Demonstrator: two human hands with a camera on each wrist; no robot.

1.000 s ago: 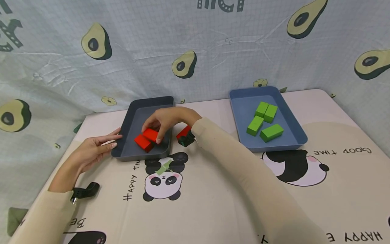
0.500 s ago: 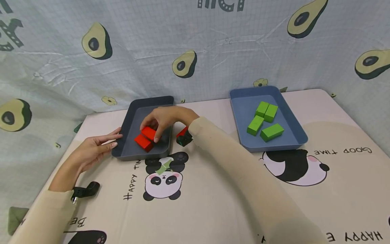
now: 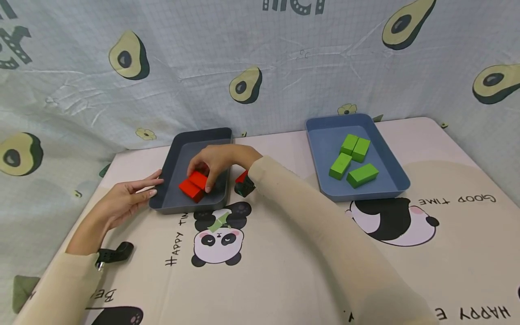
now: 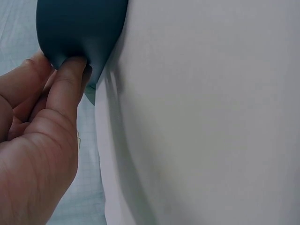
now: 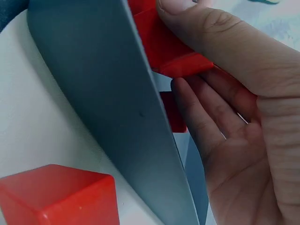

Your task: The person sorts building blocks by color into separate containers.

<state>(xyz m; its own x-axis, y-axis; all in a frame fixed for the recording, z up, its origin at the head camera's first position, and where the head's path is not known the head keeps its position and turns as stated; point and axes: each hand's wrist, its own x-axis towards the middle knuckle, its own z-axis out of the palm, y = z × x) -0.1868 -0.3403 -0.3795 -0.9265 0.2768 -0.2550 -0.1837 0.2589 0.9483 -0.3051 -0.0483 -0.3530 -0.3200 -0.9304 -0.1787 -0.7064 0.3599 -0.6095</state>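
Observation:
My right hand [image 3: 217, 160] reaches into the dark grey tray [image 3: 168, 210] and pinches a red block [image 3: 198, 179] between thumb and fingers. Lying right against it is a second red block [image 3: 191, 190]. The right wrist view shows the held block [image 5: 171, 47] over the tray wall [image 5: 108, 93], with a darker red block [image 5: 173, 112] farther in, below the fingertips. On the left, my left hand [image 3: 126, 198] touches the tray's side wall with extended fingers. Its fingertips [image 4: 70, 68] meet the wall's outside in the left wrist view.
Outside the grey tray, another red block [image 3: 241, 176] lies on the table, partly hidden by the right wrist camera [image 3: 244, 186]. A blue tray [image 3: 325, 178] at the right holds several green blocks [image 3: 362, 176]. A printed cloth [image 3: 284, 81] hangs behind the table.
My right hand has shifted slightly left with the red block, closing the gap to the block beside it. The left hand has stayed at the tray wall.

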